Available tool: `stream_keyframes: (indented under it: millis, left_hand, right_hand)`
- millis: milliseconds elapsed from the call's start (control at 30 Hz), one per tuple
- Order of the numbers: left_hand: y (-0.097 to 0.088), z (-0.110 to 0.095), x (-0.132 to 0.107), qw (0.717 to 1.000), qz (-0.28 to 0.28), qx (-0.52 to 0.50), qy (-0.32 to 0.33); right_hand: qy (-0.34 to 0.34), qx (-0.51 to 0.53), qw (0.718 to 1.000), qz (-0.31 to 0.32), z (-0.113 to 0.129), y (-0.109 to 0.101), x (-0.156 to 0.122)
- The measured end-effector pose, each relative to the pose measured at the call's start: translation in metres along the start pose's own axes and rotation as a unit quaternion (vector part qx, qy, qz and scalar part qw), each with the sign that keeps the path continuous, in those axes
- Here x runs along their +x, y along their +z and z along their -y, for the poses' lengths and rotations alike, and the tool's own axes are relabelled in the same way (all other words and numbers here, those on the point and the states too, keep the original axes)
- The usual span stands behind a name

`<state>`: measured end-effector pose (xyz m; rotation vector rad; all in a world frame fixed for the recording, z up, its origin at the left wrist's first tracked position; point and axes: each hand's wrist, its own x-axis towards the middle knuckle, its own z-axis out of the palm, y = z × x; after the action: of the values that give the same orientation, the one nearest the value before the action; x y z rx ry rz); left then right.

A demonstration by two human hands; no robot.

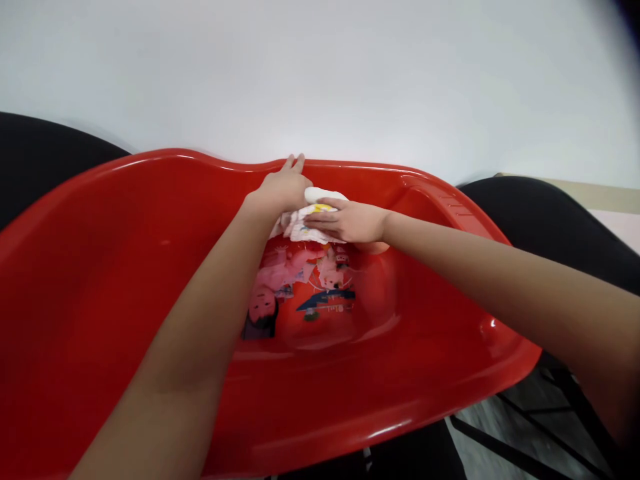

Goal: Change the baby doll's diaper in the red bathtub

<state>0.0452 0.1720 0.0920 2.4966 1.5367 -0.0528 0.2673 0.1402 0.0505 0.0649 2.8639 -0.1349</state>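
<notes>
A bunched white cloth [299, 228] with a yellow print lies low against the far inner wall of a red baby bathtub [210, 193]. My left hand [283, 190] is at the cloth's left end, two fingers stretched up towards the tub's far rim; its other fingers are mostly hidden where they meet the fabric. From the right, my right hand [357, 222] lies over the cloth with its fingers across the folds and its thumb out of sight. Below both hands, a printed picture [310, 283] of babies covers the tub floor, under what looks like shallow water.
Behind the tub rises a plain white surface [320, 80]. Black rounded shapes, perhaps chair backs, stand at the left [45, 160] and right [545, 220]. Dark thin legs [505, 447] show above the floor at the lower right.
</notes>
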Motion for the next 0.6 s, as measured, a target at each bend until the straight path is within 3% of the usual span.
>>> stream_keyframes:
  millis: [67,133,300,400,533,600]
  left_hand:
    - [-0.001,-0.002,-0.001,1.0,0.005,0.002,0.003]
    - [-0.003,-0.004,-0.003,1.0,0.005,0.011,0.002]
    - [-0.005,-0.005,-0.005,1.0,0.0,0.026,0.011]
    - [-0.002,-0.001,-0.002,1.0,-0.001,0.015,0.005]
    - [0.002,0.004,0.005,1.0,-0.003,0.012,0.006]
    - [0.003,0.004,0.006,1.0,-0.001,0.013,0.005]
  right_hand:
    - [0.073,-0.031,0.994,-0.069,0.008,0.008,-0.023]
    - [0.113,-0.044,0.988,-0.096,0.019,0.024,-0.049]
    - [0.095,-0.038,0.994,-0.036,0.036,0.056,-0.086]
    - [0.059,-0.055,0.996,-0.038,0.037,0.048,-0.071]
    - [0.003,-0.071,0.996,-0.056,0.023,0.022,-0.024]
    - [-0.009,-0.07,0.997,-0.036,0.012,0.01,-0.003]
